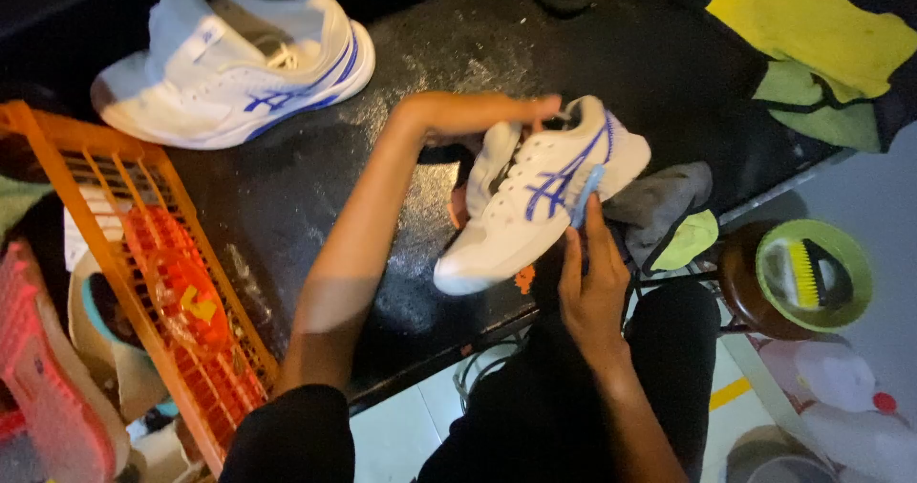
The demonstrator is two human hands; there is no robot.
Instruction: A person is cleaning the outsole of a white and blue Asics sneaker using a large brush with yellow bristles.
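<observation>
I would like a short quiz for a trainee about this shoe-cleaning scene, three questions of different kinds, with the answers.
1. True or false: the left hand is inside the opening of the white sneaker with blue stripes.
2. What does the right hand press against the side of that sneaker?
A. a yellow cloth
B. a small light-blue brush
C. an orange crate
3. Where does the second white sneaker lie?

Key
1. True: the fingers reach into the opening.
2. B.
3. On the dark wet table, far left, above the orange crate, touched by neither hand.
</observation>
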